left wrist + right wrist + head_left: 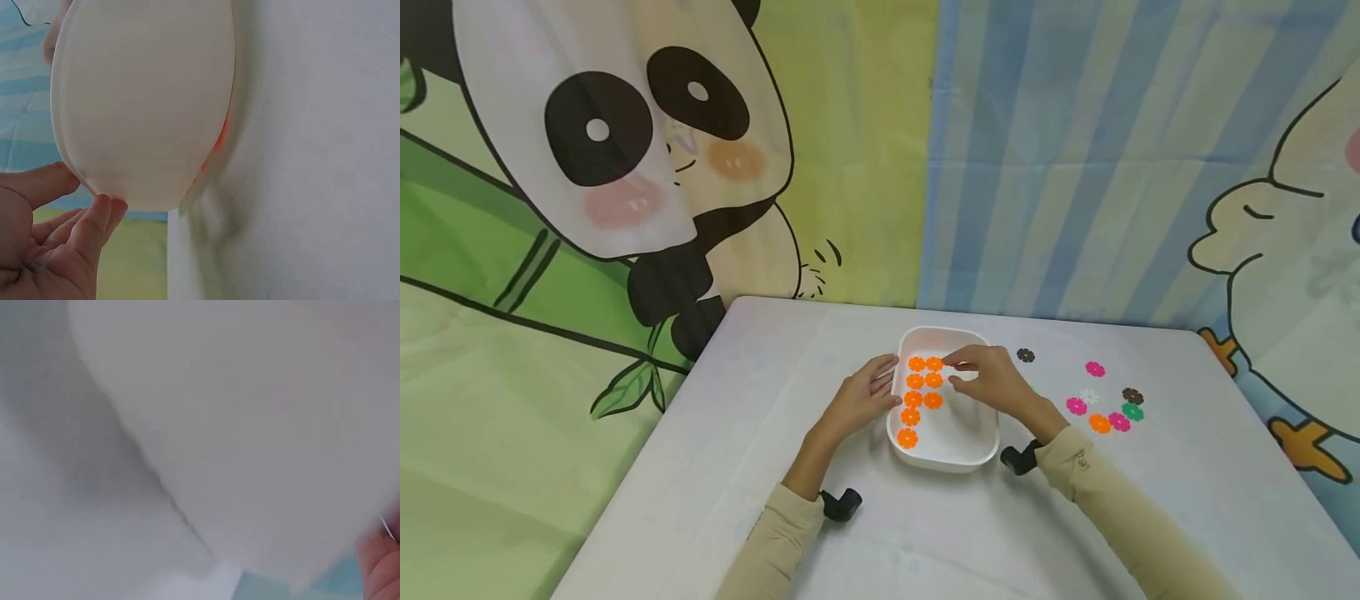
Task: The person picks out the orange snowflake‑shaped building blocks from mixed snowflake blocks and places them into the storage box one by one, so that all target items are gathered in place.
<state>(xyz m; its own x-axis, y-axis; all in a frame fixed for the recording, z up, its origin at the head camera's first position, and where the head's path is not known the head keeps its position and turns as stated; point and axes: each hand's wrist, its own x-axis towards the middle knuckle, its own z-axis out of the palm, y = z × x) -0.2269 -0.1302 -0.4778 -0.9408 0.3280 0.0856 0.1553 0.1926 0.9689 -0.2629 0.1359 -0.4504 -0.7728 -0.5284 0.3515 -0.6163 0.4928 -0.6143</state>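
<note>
A white plastic basin (955, 446) with rounded corners stands on the table. Inside it, several orange flower-shaped pieces (913, 399) lie in two columns, the left one longer than the right. My left hand (857, 400) grips the basin's left rim; the left wrist view shows its thumb and fingertips (94, 215) at the rim. Reaching over the right rim, my right hand (992, 379) has its forefinger by the top orange piece (934, 364) of the right column. Its thumb and forefinger stand apart. The right wrist view is blurred and catches only part of its fingers (380, 562).
Right of the basin lie loose flower pieces: a dark one (1026, 355), a pink one (1095, 368), a white one (1088, 397), an orange one (1100, 424) and a green one (1132, 412), among others. Behind the white table (790, 358) hangs a printed curtain (850, 167).
</note>
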